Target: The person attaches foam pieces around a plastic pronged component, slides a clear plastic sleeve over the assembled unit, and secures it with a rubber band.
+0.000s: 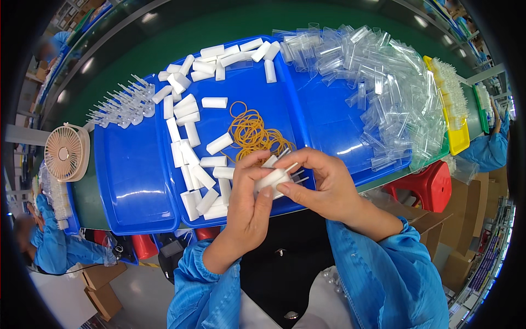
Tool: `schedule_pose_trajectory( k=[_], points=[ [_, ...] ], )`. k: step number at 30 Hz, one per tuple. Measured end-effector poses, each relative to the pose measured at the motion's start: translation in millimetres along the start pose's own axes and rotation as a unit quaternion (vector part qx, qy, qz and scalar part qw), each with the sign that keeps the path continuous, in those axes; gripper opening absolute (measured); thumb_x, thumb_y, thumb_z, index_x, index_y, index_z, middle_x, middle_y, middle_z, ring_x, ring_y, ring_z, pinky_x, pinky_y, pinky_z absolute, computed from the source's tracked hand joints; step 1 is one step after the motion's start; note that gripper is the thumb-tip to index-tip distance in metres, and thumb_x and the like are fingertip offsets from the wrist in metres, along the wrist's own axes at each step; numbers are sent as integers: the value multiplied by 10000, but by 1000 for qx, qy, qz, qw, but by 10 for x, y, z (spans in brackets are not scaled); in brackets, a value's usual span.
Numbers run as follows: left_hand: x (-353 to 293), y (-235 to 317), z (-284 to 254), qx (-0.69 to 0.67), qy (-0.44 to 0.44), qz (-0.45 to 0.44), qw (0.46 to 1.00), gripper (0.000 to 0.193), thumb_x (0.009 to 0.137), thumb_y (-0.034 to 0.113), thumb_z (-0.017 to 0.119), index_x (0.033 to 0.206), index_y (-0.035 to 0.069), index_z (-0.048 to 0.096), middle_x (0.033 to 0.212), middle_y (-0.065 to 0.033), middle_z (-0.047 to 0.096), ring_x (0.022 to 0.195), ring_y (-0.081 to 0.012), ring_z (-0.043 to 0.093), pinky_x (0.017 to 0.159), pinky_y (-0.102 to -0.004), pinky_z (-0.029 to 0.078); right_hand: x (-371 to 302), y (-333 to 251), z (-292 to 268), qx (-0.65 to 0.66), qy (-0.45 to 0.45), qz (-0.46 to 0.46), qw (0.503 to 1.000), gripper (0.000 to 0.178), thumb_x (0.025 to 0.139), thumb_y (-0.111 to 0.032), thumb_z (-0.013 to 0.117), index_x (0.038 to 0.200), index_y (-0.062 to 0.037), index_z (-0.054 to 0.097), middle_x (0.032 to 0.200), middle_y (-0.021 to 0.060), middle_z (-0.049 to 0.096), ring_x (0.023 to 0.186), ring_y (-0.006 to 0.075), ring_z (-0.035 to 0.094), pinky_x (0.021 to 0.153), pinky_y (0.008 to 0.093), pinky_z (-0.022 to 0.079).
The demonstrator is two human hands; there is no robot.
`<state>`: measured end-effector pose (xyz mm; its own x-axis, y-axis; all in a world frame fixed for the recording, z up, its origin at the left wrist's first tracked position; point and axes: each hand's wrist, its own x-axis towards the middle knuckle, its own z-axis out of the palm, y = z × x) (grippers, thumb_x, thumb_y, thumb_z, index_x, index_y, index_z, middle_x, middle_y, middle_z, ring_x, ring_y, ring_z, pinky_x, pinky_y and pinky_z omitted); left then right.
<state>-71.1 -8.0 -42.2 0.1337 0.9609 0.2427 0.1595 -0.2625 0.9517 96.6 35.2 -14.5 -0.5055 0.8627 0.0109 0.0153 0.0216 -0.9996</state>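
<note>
Blue tray; left hand opposite right hand, white cylinders between

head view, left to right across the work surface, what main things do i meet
Beige fan, clear stemmed pieces, column of white pieces, tangle of tan rubber bands, heap of clear plastic sleeves, yellow tray.

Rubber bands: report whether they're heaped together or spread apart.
Heaped: the yellowish rubber bands overlap in a tangle in the middle blue tray.
</note>
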Motion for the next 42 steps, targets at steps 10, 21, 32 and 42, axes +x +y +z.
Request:
schedule_pose_trajectory(
  k=[10,21,32,42],
  points=[
    [38,65,86,48,-5,14,999,266,814,7,576,1052,5,457,1259,-246,360,1126,-352,454,923,-390,373,36,22,-24,91,36,41,994,148,793,-113,683,831,-26,569,821,59,631,764,68,583,652,212,454],
    [10,73,78,34,0,10,999,185,866,71,565,1027,1,506,1307,-232,368,1199,-348,416,984,-395,337,2,-43,-135,20,4,2,1000,121,782,-103,700,845,-49,610,832,50,621,805,127,595,769,265,428],
    [8,74,41,70,14,3,997,180,871,112,561,999,-5,513,1314,-234,374,1204,-352,423,972,-406,372,-271,-190,-924,-696,113,-48,707,174,677,-146,696,819,-94,611,744,32,593,722,224,565,693,342,408],
    [5,72,39,28,21,-49,998,171,871,111,558,990,-3,513,1294,-216,406,1182,-330,440,959,-382,378,-362,-111,-1008,-741,151,-55,652,84,682,-119,616,748,-100,568,676,33,550,639,201,562,511,317,455]
  ],
)
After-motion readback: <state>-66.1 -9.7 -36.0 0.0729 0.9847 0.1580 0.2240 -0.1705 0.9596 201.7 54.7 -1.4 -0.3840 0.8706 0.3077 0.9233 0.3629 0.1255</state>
